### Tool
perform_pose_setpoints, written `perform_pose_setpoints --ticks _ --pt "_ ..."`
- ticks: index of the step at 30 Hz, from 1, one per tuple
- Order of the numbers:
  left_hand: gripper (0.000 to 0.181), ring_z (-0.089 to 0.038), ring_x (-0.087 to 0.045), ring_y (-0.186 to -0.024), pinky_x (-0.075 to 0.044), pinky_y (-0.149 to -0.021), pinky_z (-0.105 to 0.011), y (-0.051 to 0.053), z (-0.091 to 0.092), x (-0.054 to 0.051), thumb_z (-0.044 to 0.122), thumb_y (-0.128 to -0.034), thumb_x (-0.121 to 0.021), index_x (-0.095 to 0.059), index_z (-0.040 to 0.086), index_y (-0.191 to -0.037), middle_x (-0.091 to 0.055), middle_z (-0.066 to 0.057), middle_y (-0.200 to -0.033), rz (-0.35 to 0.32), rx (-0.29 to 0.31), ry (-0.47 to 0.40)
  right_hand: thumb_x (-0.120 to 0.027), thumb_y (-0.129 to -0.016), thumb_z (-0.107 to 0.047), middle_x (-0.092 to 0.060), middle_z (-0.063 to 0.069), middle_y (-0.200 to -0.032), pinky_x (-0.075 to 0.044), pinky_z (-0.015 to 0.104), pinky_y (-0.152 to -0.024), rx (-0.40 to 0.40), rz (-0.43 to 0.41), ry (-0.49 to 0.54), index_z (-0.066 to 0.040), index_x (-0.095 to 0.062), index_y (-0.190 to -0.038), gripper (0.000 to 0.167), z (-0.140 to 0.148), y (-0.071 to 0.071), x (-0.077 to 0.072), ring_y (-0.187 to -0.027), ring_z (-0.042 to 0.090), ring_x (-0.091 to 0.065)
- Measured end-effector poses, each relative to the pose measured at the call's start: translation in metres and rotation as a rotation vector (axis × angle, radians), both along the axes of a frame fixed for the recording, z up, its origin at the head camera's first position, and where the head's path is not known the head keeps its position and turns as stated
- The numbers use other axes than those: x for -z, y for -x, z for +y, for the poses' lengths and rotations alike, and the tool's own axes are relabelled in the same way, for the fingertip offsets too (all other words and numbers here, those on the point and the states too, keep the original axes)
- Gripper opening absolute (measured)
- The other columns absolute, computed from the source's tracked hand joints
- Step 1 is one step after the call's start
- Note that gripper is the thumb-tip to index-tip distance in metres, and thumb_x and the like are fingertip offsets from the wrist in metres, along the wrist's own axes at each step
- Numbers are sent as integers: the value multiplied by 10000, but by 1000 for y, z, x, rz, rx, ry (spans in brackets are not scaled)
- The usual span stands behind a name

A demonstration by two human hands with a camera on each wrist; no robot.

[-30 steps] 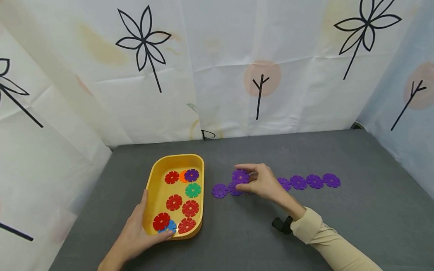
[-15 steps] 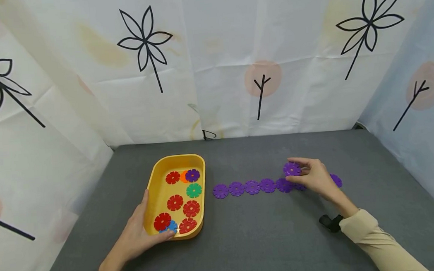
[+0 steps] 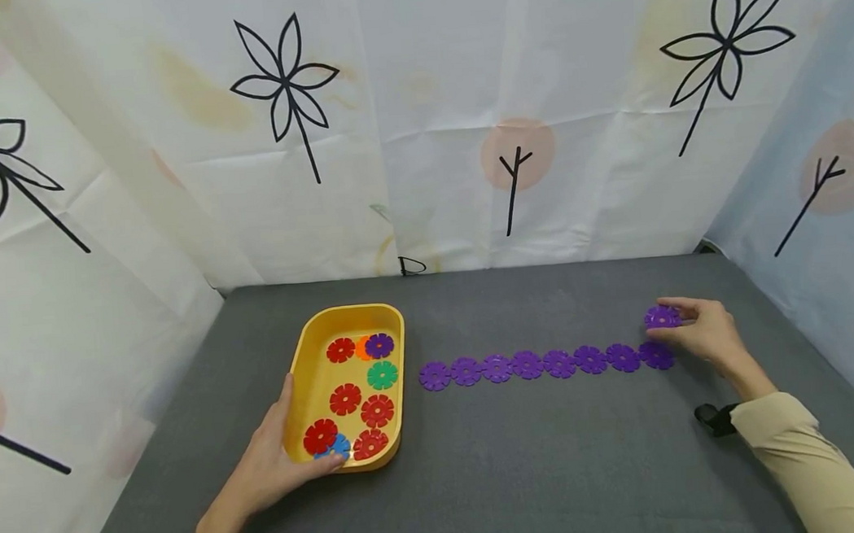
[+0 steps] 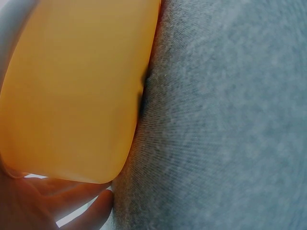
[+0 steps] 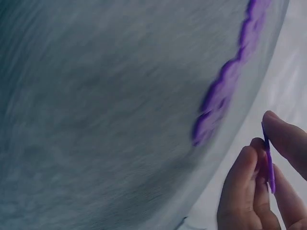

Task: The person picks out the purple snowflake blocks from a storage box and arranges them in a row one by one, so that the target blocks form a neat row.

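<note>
In the head view my right hand (image 3: 710,335) pinches a purple notched plastic disc (image 3: 661,317) above the right end of a row of purple discs (image 3: 528,365). The right wrist view shows the held disc (image 5: 269,165) edge-on between thumb and fingertips, apart from the row. My left hand (image 3: 273,455) grips the near left corner of a yellow tray (image 3: 401,366), thumb over the near rim and fingers along the outer left side. Inside lie several red discs (image 3: 345,399), a green disc (image 3: 382,374), a purple disc (image 3: 379,345), a partly covered orange one and a partly covered blue one.
A grey cloth-covered table (image 3: 528,472) lies beneath everything. White printed fabric (image 3: 433,119) hangs behind it and along both sides. The row of discs runs from just right of the tray toward the table's right side.
My right hand has moved right along the row with the purple disc, from near its left end to its right end. The left hand and the tray have stayed in place.
</note>
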State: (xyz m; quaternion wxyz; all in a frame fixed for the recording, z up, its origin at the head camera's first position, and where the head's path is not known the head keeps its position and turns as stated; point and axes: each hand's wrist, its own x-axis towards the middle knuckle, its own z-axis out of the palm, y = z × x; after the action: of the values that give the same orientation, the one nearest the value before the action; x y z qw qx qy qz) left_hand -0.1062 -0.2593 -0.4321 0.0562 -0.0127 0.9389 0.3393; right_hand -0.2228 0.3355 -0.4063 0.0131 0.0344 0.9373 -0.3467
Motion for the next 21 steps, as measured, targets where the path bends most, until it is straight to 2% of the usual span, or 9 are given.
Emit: perform_pose_setpoints --ticks 2,4,6,8,10,12,16,19,21 --pt "1347 -329 -467 -1272 -549 -1024 -536 0 0 0 613 -721 -831 39 189 -1658 -343 -212 -1545 -1 0 -2 -760 -924 -227 -390 485 -1436 -503 644 -967 17 -20 -9 113 -444 -1464 712 8 0 3 -1217 567 -538" --pt "1344 -328 -469 -1270 -551 -1020 -534 0 0 1 611 -722 -831 36 186 -1658 -345 -213 -1543 2 0 0 -766 -915 -206 -469 479 -1362 -592 491 -840 22 -35 -15 135 -450 -1448 708 15 -1 5 -1011 399 -693" --pt "1342 -324 -473 -1266 -555 -1015 -528 0 0 1 608 -722 -832 28 178 -1658 -353 -212 -1539 11 2 2 -779 -899 -194 -571 441 -1242 -586 331 -671 24 -37 -29 155 -470 -1421 700 22 -3 6 -779 192 -692" --pt "1341 -321 -476 -1261 -561 -1005 -518 0 0 1 605 -723 -833 25 173 -1658 -361 -212 -1531 17 2 4 -784 -890 -184 -636 365 -1082 -507 253 -591 15 -60 -44 170 -476 -1403 695 28 -4 5 -703 85 -600" --pt "1342 -318 -480 -1254 -567 -992 -502 0 0 1 599 -723 -836 23 167 -1658 -370 -212 -1523 24 4 7 -784 -888 -192 -651 265 -971 -452 254 -599 11 -104 -64 175 -470 -1399 704 32 -5 4 -725 119 -547" --pt "1344 -317 -482 -1249 -570 -980 -488 -1 0 1 596 -722 -838 26 170 -1658 -372 -212 -1517 24 5 8 -783 -894 -211 -649 258 -971 -440 294 -639 6 -153 -80 180 -457 -1402 719 35 -6 4 -789 196 -531" --pt "1345 -314 -482 -1251 -566 -982 -484 -1 0 1 598 -721 -839 29 179 -1658 -369 -208 -1521 17 1 5 -763 -919 -249 -567 437 -1198 -504 477 -760 -20 -208 -104 183 -442 -1405 725 37 -6 3 -969 439 -572" --pt "1344 -317 -476 -1260 -564 -997 -500 -1 0 1 607 -720 -835 33 190 -1658 -362 -206 -1527 3 -4 1 -748 -932 -250 -495 484 -1307 -472 633 -852 -60 -199 -145 186 -455 -1390 697 37 -6 2 -1110 592 -519" --pt "1345 -322 -470 -1269 -559 -1009 -516 -1 0 1 609 -720 -835 34 192 -1658 -353 -209 -1535 -5 -6 -2 -747 -931 -244 -501 484 -1303 -461 665 -871 -83 -189 -177 188 -470 -1375 678 36 -6 2 -1129 622 -509"
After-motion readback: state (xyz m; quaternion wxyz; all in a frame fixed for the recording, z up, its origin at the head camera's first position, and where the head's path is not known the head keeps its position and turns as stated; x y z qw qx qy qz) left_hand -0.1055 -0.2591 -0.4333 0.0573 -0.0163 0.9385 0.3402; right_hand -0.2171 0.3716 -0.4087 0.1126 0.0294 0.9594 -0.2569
